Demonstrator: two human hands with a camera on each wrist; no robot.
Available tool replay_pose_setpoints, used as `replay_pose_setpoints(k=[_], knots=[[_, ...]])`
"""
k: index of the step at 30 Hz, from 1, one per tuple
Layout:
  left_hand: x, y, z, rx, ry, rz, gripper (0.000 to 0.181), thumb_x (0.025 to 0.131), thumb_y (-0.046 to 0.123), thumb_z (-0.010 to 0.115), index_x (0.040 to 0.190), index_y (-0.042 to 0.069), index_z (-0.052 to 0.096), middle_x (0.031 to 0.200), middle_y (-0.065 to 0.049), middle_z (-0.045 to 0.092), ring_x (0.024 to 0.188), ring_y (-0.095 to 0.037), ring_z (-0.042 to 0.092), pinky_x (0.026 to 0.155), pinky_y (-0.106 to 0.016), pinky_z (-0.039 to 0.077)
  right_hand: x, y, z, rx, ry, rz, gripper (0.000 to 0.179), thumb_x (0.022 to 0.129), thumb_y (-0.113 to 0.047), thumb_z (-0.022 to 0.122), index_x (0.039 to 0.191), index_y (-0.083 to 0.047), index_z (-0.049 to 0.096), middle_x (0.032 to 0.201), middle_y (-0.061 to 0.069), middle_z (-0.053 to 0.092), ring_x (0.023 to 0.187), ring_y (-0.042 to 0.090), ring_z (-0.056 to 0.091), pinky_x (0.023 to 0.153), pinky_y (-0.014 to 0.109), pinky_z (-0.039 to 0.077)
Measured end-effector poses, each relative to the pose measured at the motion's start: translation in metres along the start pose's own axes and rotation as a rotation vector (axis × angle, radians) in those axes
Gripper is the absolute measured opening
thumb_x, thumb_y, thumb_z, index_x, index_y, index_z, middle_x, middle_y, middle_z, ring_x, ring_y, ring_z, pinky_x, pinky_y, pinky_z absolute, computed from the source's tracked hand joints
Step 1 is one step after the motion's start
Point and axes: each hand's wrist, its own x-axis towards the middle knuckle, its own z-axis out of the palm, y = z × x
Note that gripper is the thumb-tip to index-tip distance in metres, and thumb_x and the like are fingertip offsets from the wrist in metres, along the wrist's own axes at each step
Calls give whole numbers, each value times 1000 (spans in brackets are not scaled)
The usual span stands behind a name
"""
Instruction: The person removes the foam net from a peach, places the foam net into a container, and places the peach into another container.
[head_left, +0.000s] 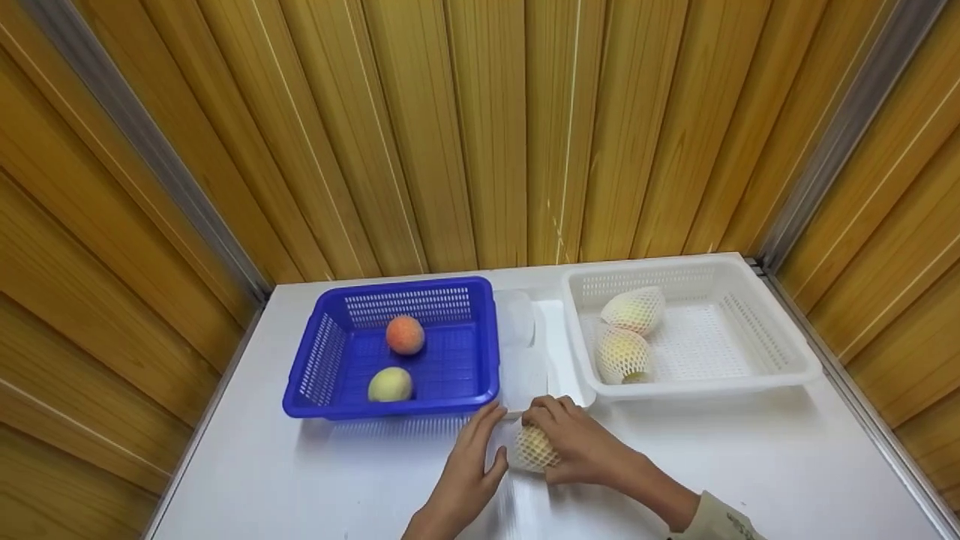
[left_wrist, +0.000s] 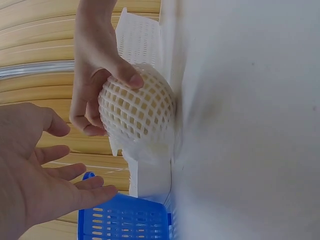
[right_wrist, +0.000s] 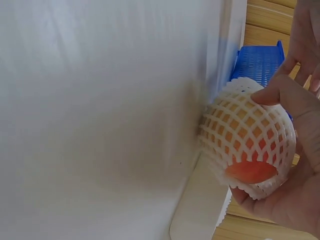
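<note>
A peach (right_wrist: 251, 171) in a white foam net sleeve (left_wrist: 137, 107) is at the front of the white table. My right hand (head_left: 585, 442) grips it, thumb on one side and fingers on the other. In the right wrist view, red skin shows through the sleeve's open end. My left hand (head_left: 469, 469) is just left of the sleeved peach, fingers extended and apart from it; the left wrist view shows its palm (left_wrist: 30, 175) holding nothing.
A blue basket (head_left: 390, 411) at the left holds two bare peaches, one orange-red (head_left: 405, 335) and one pale (head_left: 390, 385). A white basket (head_left: 720, 382) at the right holds two net-sleeved fruits (head_left: 624, 354). Between them lies a white tray (head_left: 559, 349) with translucent pieces (head_left: 521, 367).
</note>
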Motion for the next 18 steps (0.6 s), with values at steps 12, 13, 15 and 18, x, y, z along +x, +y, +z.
replay_pose_setpoints(k=[12,13,15,18], knots=[[-2,-3,-5,23,10,-12,49,95,1,62,142,4,51,153,-14,45,141,-35,43,113,-54,41,-11,11,-14,215,-67,-1,83,80,-29,86,151,-18,44,154,17,39,138,36,41,103,54,51],[-3,-4,-5,24,10,-16,48,95,1,62,142,4,52,153,-14,45,141,-35,43,113,-54,41,-14,13,-15,227,-52,-1,85,80,-28,86,152,-18,43,155,17,39,139,35,40,104,54,50],[-4,-5,-5,24,12,-20,47,95,1,62,141,4,52,152,-14,46,141,-35,44,113,-54,41,-19,16,-17,243,-24,2,87,80,-29,87,153,-19,41,155,14,38,140,34,38,105,55,48],[-6,-8,-6,28,13,-17,47,95,1,62,141,5,53,151,-13,48,141,-34,44,114,-53,40,-25,20,-18,253,-4,3,89,81,-30,87,155,-20,38,155,13,37,141,33,37,107,57,46]])
